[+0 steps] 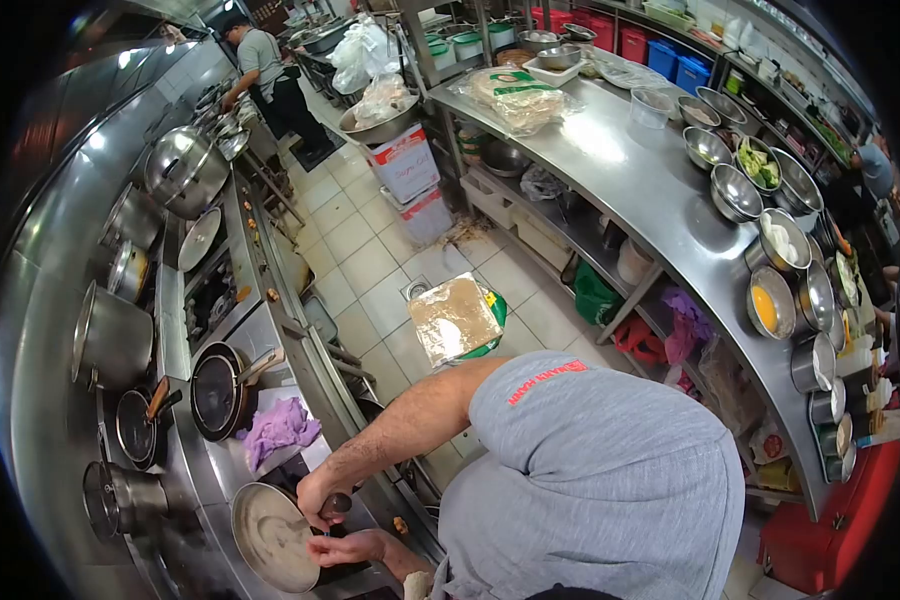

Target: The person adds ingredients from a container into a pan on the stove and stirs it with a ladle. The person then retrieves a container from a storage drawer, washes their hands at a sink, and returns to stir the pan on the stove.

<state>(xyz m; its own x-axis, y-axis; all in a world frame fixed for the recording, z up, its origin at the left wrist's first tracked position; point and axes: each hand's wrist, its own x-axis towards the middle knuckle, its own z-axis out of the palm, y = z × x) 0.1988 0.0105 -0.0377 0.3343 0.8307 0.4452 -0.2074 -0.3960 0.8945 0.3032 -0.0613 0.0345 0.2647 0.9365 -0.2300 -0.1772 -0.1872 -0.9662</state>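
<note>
My right hand (319,496) is closed around a dark handle (338,504) at the edge of a shallow round pan (264,548). What the handle belongs to is mostly hidden by the fingers. Just below, with its fingers curled, my left hand (347,548) sits at the pan's right rim; whatever it grips is too small to make out. A pale grey, cloudy layer with streaks covers the inside of the pan. A crumpled purple cloth (278,431) lies on the steel counter above it.
Black frying pans (217,390) and steel pots (115,337) line the stove side. Across the tiled aisle, a curved steel counter (610,150) carries several metal bowls (737,192) and a bagged stack of flatbread (515,92). A foil-covered board (455,318) stands between; a co-worker (265,75) works farther back.
</note>
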